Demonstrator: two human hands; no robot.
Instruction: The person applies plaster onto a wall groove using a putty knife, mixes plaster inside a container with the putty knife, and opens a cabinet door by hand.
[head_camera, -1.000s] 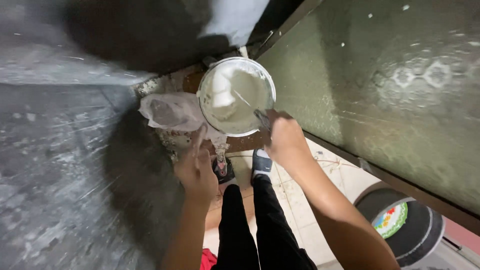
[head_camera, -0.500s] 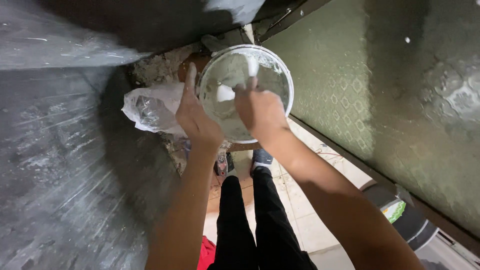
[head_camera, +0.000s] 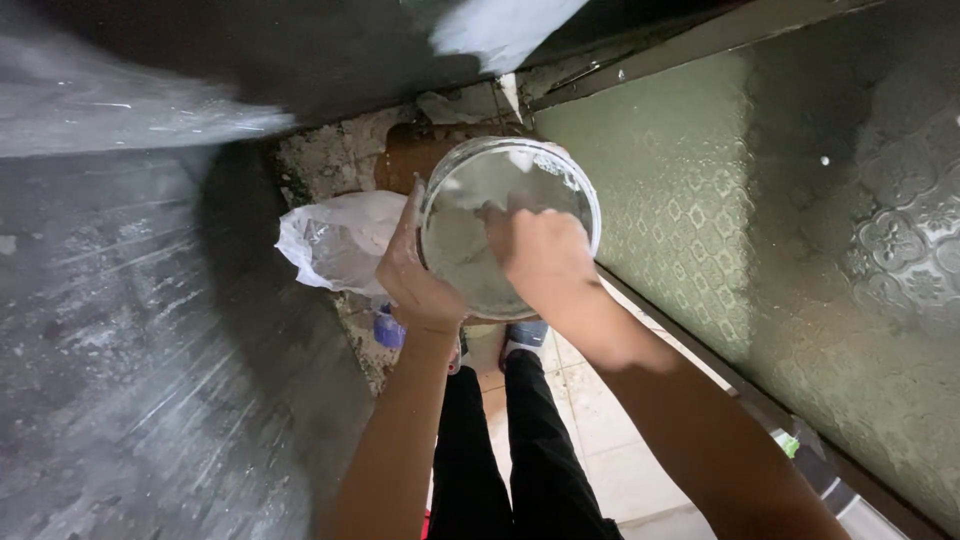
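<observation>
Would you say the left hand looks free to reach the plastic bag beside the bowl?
Probably not at once: the left hand grips the rim of the bowl, though the plastic bag lies just beside it with nothing between.

Bowl raised from the floor into both hands.

One second earlier the round bowl (head_camera: 510, 225) of pale mixture lay low near the plastic bag (head_camera: 340, 240), the right hand (head_camera: 540, 260) at its rim and the left hand (head_camera: 415, 280) apart, lower down. The left hand then rose and closed on the bowl's left edge, the right hand moved inside it, over the mixture, and the bowl came nearer the camera.
</observation>
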